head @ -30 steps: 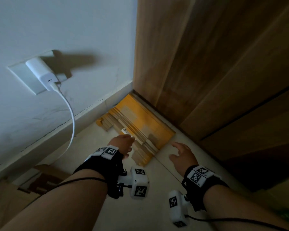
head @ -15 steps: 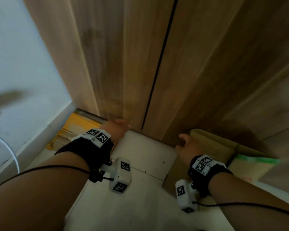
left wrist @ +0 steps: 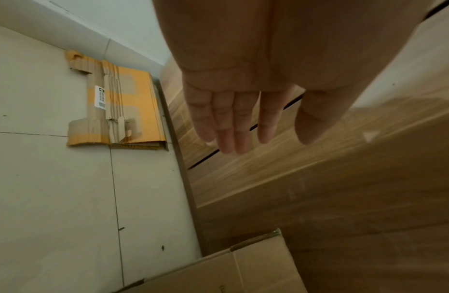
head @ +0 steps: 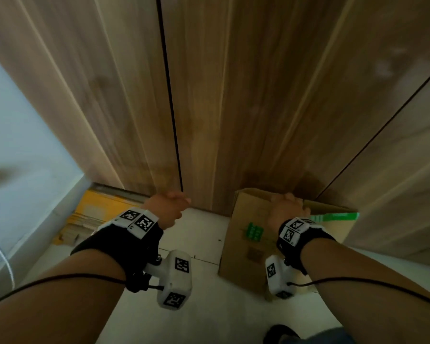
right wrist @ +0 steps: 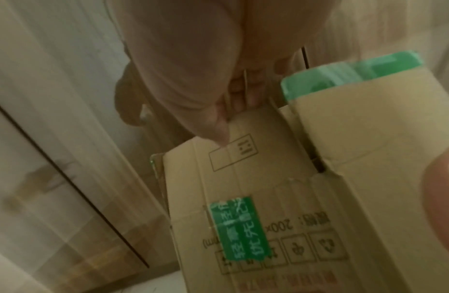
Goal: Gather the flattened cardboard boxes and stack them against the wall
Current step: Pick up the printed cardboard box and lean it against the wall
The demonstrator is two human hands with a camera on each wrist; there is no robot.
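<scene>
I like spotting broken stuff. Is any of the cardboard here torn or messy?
Yes. The yellow flattened box on the floor in the corner has ragged, torn flaps along its brown edge. The brown box held by the right hand looks whole, only creased.

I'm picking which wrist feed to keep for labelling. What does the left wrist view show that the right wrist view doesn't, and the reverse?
Only the left wrist view shows the left hand, fingers straight and holding nothing, and the yellow flattened cardboard lying on the floor tiles in the corner by the white wall.

Only the right wrist view shows the right hand gripping the top edge of the brown flattened box, plus its green label.

Both show the wooden cabinet panels and that brown box.
</scene>
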